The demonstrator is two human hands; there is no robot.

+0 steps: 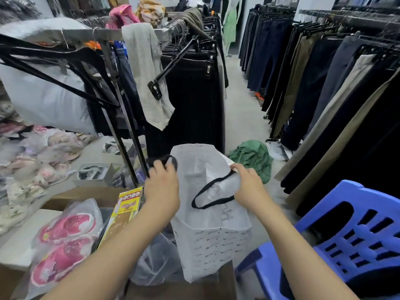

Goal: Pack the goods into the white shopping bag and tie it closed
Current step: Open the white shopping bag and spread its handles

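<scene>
White shopping bag (212, 224) held up beside the blue chair (346, 234).
My left hand (162, 185) and right hand (249, 182) each grip a black handle (151, 161); the small printed words are too blurry to read.

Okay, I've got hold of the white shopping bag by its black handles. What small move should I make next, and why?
Probably draw the left grip and right grip apart to spread the white bag open. Each holds a black handle, the bag's mouth looks nearly closed, and the wrapped pink shoes still lie outside it.
</scene>
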